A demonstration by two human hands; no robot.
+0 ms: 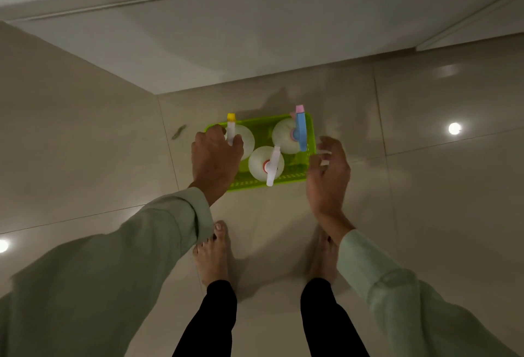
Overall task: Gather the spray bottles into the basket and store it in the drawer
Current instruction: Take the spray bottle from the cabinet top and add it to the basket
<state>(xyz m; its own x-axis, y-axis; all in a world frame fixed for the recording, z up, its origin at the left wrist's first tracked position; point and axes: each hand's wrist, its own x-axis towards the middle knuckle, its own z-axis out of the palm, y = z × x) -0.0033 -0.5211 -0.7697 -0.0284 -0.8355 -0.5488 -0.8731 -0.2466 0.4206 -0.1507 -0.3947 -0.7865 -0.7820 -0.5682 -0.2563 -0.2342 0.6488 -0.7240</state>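
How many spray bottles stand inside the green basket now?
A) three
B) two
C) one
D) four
A: three white bottles show in the green basket, with a yellow-tipped, a blue and a white sprayer.

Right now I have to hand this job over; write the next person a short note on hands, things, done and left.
Left hand: curled over the left rim of the green basket, at the yellow-tipped bottle; whether it grips is unclear.
Right hand: open, beside the right rim, not holding.
Basket sits on the floor with three spray bottles inside, also the blue-headed and the white-triggered.
Done: gathering.
Left: lift the basket, store it in the drawer.
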